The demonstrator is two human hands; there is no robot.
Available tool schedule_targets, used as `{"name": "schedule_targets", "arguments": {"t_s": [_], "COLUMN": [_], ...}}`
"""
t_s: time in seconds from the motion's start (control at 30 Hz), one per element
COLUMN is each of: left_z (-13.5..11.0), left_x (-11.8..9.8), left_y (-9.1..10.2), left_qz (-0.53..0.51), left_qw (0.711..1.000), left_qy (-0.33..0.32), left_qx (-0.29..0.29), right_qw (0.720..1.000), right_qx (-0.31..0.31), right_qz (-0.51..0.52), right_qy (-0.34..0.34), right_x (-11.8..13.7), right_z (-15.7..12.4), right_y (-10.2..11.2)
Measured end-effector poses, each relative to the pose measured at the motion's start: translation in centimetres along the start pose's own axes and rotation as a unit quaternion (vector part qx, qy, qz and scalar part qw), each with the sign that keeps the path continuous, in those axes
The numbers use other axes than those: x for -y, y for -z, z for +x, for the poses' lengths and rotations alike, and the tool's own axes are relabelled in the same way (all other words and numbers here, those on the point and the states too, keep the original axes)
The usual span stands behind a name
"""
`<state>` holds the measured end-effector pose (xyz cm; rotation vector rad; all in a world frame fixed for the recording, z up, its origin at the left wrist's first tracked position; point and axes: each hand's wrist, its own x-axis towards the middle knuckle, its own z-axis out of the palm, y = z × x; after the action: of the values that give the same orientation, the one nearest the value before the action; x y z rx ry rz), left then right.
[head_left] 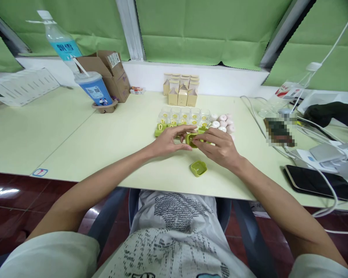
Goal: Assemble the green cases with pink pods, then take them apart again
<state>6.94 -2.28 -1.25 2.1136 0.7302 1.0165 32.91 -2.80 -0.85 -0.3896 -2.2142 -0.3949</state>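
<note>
Green box (188, 140), gripped by the left hand (169, 141), right hand (220, 147) curled at its opening, fingers' hold I can't tell from here

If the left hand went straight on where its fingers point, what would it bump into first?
Probably the green case in the right hand. The left hand is right beside it, but I can't tell if they already touch.

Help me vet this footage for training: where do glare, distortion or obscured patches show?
Head view: white glare on the floor, lower left; apparent wide-angle distortion, the left-side bottle leaning outward; a pixelated patch, right, hiding detail; left hand and right hand fairly sharp, partly covering the green case between them.
</note>
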Motion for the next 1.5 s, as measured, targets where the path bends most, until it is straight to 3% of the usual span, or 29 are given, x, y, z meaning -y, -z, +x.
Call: {"name": "schedule_targets", "arguments": {"t_s": [0.13,0.33,0.43,0.6,0.73,0.83,0.93,1.03,1.1,1.17,1.5], "left_z": [0.1,0.3,0.3,0.6,0.9,1.1,1.1,0.9,0.8,0.7,0.6], "left_x": [-0.7,0.0,0.2,0.5,0.8,0.6,-0.1,-0.7,-0.8,-0.7,-0.1], "left_y": [0.0,-0.5,-1.0,-1.2,-0.4,0.2,0.3,-0.1,-0.4,-0.7,-1.4], "left_qz": [-0.039,-0.092,-0.114,-0.186,-0.179,-0.136,-0.098,-0.062,-0.050,-0.053,-0.107], "left_qw": [0.999,0.995,0.993,0.980,0.982,0.989,0.993,0.995,0.994,0.993,0.990], "left_qy": [-0.003,-0.003,0.017,0.069,0.065,0.041,0.021,-0.012,-0.027,-0.022,-0.028], "left_qx": [0.005,0.023,0.020,0.006,-0.018,-0.052,-0.070,-0.080,-0.090,-0.098,-0.085], "right_qw": [0.998,0.992,0.991,0.998,0.989,0.953,0.877,0.790,0.754,0.741,0.735], "right_qx": [0.020,0.091,0.076,0.038,-0.003,-0.068,-0.050,-0.007,-0.003,-0.016,-0.042], "right_qz": [-0.046,-0.029,-0.044,0.036,0.098,0.144,0.285,0.440,0.490,0.502,0.513], "right_qy": [0.044,0.079,0.102,-0.022,-0.108,-0.258,-0.383,-0.427,-0.438,-0.445,-0.442], "right_x": [0.3,0.8,0.7,0.1,0.0,0.2,0.4,0.4,0.5,0.5,0.7], "right_z": [0.3,0.8,0.5,-0.2,0.2,0.7,0.9,1.2,1.4,1.5,1.1], "right_y": [0.6,1.5,1.1,-0.4,0.2,0.9,0.8,0.2,0.0,0.1,-0.7]}}
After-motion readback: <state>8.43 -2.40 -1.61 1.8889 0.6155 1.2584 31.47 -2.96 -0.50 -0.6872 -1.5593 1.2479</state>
